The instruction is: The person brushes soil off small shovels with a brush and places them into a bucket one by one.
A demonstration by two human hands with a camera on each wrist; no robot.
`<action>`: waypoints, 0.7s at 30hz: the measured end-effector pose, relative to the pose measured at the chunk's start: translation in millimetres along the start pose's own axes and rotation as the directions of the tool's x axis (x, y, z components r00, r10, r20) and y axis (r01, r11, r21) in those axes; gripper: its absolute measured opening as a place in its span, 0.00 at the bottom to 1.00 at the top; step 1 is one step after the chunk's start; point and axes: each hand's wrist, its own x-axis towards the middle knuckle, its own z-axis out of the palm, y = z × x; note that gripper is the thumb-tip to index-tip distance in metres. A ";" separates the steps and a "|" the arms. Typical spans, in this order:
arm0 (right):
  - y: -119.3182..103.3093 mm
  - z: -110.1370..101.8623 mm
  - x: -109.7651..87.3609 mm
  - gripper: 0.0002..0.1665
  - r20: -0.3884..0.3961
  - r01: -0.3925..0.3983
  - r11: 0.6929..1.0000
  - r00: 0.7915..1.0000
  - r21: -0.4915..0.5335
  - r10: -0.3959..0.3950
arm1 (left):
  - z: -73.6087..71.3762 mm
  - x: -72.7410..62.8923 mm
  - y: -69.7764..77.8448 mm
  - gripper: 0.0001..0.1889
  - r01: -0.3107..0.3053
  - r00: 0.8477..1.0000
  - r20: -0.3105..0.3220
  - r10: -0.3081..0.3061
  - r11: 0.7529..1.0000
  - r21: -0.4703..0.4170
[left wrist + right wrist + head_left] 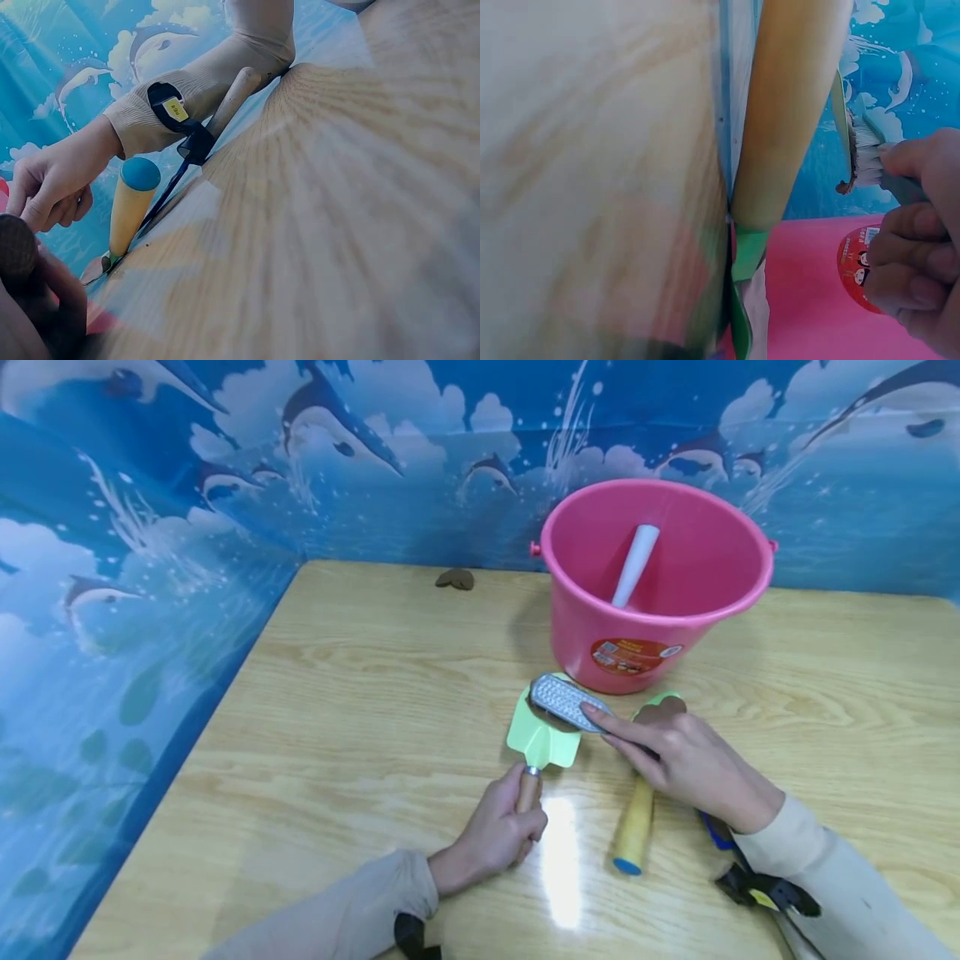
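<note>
My left hand (495,831) grips the wooden handle (528,789) of a small trowel with a pale green blade (542,747). My right hand (697,768) holds a scrub brush (564,700) by its end, the index finger laid along its grey, dimpled back. In the right wrist view, the brush's white bristles (867,154) press against brown dirt (845,187) on the blade. Beneath my right hand lies a second garden tool with a thick yellow handle (636,827) capped in blue; brown dirt (660,710) covers part of its green head.
A pink bucket (600,677) stands just beyond the trowel, a white rod (636,564) leaning inside it. Toward the back edge of the wooden table (337,710) is a brown lump (455,579). A blue-edged tool (716,831) shows partly under my right sleeve. A dolphin-print sheet (420,460) hangs behind.
</note>
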 end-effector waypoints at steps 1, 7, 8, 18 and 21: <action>-0.3 -0.1 0.0 0.26 0.002 0.004 1.000 1.000 -0.013 -0.004 | -0.1 0.0 -0.1 0.12 -0.003 1.000 -0.001 0.003 1.000 0.002; -4.3 -1.0 0.3 0.28 0.024 -0.009 0.997 1.000 -0.072 0.011 | -1.1 0.1 -1.0 0.12 -0.007 1.000 -0.010 0.007 1.000 0.014; -5.4 -1.3 0.1 0.28 0.031 -0.016 0.996 0.999 -0.084 0.018 | -1.2 0.1 -0.9 0.13 -0.004 1.000 -0.008 0.004 1.000 0.010; -12.1 -2.8 -2.0 0.29 0.077 -0.046 0.981 0.995 -0.187 0.061 | -2.5 2.0 0.2 0.13 0.016 1.000 0.011 -0.016 1.000 -0.005; -12.5 -1.4 -4.7 0.28 0.086 -0.061 0.980 0.993 -0.187 0.078 | -2.6 2.8 0.5 0.12 0.040 0.999 0.015 -0.039 0.999 -0.016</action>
